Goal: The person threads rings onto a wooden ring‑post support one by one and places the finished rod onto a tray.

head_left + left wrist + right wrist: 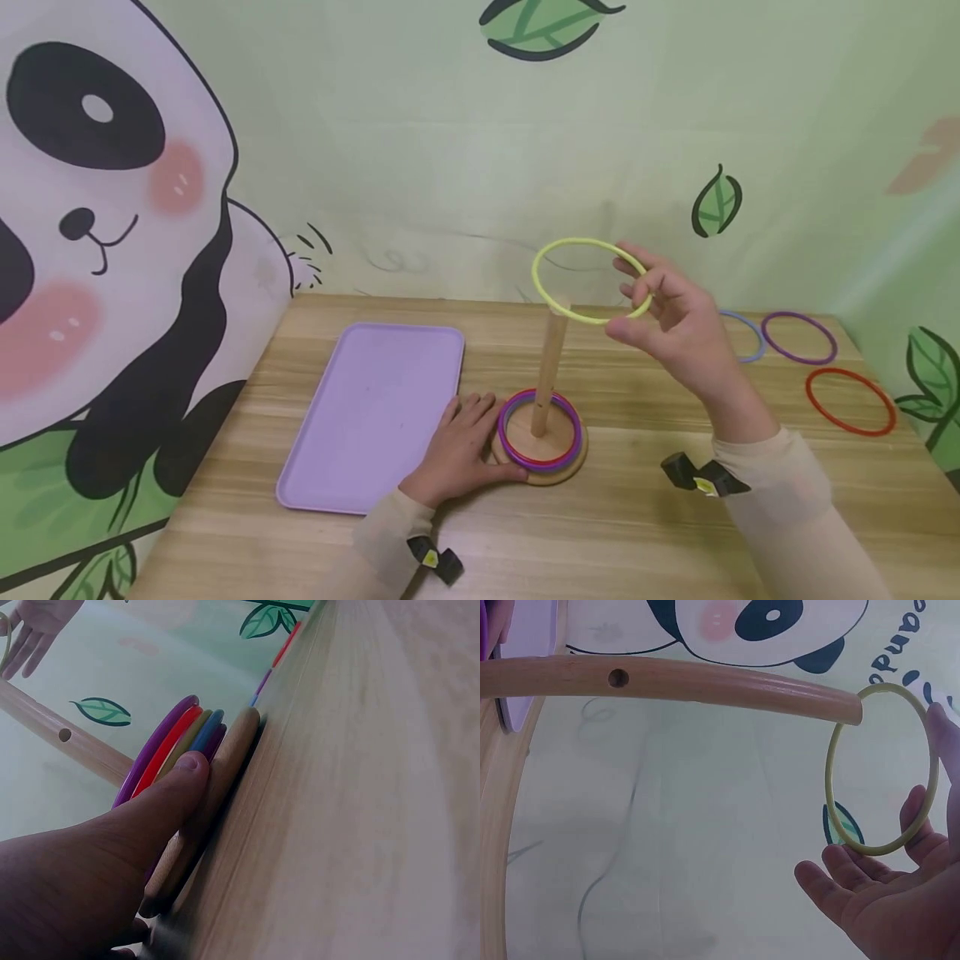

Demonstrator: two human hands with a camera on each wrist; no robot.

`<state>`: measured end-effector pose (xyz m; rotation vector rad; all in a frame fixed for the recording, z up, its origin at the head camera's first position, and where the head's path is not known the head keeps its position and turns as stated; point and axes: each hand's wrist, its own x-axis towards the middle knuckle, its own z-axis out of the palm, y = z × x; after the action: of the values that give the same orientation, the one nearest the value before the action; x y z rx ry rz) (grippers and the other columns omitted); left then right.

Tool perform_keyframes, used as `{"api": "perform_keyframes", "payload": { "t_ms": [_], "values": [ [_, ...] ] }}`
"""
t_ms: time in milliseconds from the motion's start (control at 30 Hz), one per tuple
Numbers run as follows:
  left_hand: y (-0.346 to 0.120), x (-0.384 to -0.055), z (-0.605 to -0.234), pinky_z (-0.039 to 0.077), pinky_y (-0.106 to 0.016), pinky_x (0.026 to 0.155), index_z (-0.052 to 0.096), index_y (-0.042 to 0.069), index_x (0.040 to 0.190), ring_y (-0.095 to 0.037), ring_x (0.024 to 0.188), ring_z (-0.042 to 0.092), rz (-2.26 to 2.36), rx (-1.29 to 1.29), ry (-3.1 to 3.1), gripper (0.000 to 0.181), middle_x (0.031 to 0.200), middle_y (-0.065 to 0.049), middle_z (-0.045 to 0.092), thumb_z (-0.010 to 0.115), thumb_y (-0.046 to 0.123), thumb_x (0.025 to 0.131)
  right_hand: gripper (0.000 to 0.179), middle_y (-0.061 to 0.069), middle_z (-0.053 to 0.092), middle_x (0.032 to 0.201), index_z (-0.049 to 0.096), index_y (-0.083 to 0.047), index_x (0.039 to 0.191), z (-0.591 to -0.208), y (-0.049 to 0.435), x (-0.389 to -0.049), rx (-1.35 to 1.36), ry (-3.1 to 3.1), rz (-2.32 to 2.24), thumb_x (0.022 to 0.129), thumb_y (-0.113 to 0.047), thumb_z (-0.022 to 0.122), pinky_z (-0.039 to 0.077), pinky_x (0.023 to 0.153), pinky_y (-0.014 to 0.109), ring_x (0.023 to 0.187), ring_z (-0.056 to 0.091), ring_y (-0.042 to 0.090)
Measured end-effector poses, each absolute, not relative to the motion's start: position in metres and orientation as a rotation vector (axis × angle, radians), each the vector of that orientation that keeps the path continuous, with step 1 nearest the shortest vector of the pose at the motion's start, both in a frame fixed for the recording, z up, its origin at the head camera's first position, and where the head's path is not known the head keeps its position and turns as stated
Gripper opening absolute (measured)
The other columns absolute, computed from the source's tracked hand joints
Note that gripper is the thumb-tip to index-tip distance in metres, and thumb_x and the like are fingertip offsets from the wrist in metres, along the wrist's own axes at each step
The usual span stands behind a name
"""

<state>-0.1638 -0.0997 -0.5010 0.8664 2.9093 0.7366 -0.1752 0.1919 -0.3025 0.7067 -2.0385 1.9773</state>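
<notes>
My right hand [678,325] pinches a thin yellow ring [573,240] between thumb and fingers, above the table. In the head view the ring's near edge overlaps the top of a wooden peg [551,367]. The right wrist view shows the same yellow ring [830,776] at the peg's tip [847,706]. Low on the peg, several stacked rings [577,433] in purple, red, olive and blue lie over its round wooden base [558,477]. My left hand [465,450] rests beside this base with fingers extended; its thumb [161,799] presses against the base and ring edges.
To the left lies a purple tray [375,400], close to my left hand. A blue ring [759,337], a purple ring [832,346] and a red ring [888,412] lie flat at the table's right. A panda-painted wall [420,167] stands behind the table.
</notes>
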Motion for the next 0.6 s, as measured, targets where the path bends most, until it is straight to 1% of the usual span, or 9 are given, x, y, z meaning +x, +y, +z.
{"api": "perform_keyframes", "payload": {
  "t_ms": [133,200,267,367,467,600],
  "values": [
    [-0.099,-0.164,-0.501,0.010,-0.060,0.128,0.042,0.005,0.161,-0.044,0.155,0.030,0.733,0.861,2.908,0.111,0.165,-0.023,0.039,0.081,0.069,0.080,0.027,0.012,0.050,0.157,0.051,0.001,0.085,-0.306,0.190,-0.176,0.739,-2.034,1.949,0.082,0.020,0.072,0.041,0.116,0.036,0.141,0.051,0.026],
    [-0.098,-0.164,-0.501,0.009,-0.059,0.129,0.041,0.005,0.162,-0.043,0.156,0.029,0.723,0.855,2.908,0.112,0.165,-0.023,0.038,0.081,0.070,0.080,0.029,0.014,0.049,0.157,0.051,0.001,0.085,-0.309,0.189,-0.176,0.753,-2.043,1.927,0.081,0.020,0.073,0.040,0.116,0.038,0.141,0.051,0.026],
    [-0.098,-0.164,-0.502,0.009,-0.059,0.129,0.041,0.006,0.162,-0.043,0.156,0.029,0.714,0.856,2.911,0.112,0.166,-0.022,0.038,0.081,0.070,0.080,0.031,0.015,0.048,0.158,0.051,0.001,0.085,-0.311,0.189,-0.175,0.762,-2.057,1.910,0.081,0.019,0.075,0.037,0.119,0.041,0.142,0.050,0.026],
    [-0.098,-0.163,-0.502,0.009,-0.058,0.129,0.041,0.006,0.162,-0.042,0.156,0.028,0.709,0.852,2.908,0.113,0.166,-0.022,0.037,0.081,0.071,0.080,0.034,0.014,0.047,0.159,0.050,0.000,0.086,-0.315,0.188,-0.175,0.772,-2.079,1.893,0.081,0.016,0.079,0.035,0.120,0.044,0.143,0.048,0.026],
    [-0.098,-0.163,-0.502,0.010,-0.060,0.129,0.042,0.004,0.161,-0.044,0.155,0.030,0.725,0.860,2.913,0.112,0.165,-0.023,0.039,0.081,0.070,0.079,0.035,0.013,0.047,0.159,0.051,-0.001,0.086,-0.318,0.187,-0.175,0.788,-2.076,1.893,0.081,0.015,0.081,0.035,0.120,0.041,0.143,0.047,0.026],
    [-0.099,-0.163,-0.501,0.010,-0.059,0.129,0.042,0.004,0.161,-0.044,0.155,0.030,0.720,0.863,2.921,0.112,0.165,-0.023,0.039,0.081,0.070,0.079,0.035,0.014,0.048,0.158,0.052,0.001,0.085,-0.322,0.185,-0.176,0.834,-2.043,1.896,0.077,0.018,0.081,0.034,0.122,0.035,0.143,0.047,0.028]
  ]
}}
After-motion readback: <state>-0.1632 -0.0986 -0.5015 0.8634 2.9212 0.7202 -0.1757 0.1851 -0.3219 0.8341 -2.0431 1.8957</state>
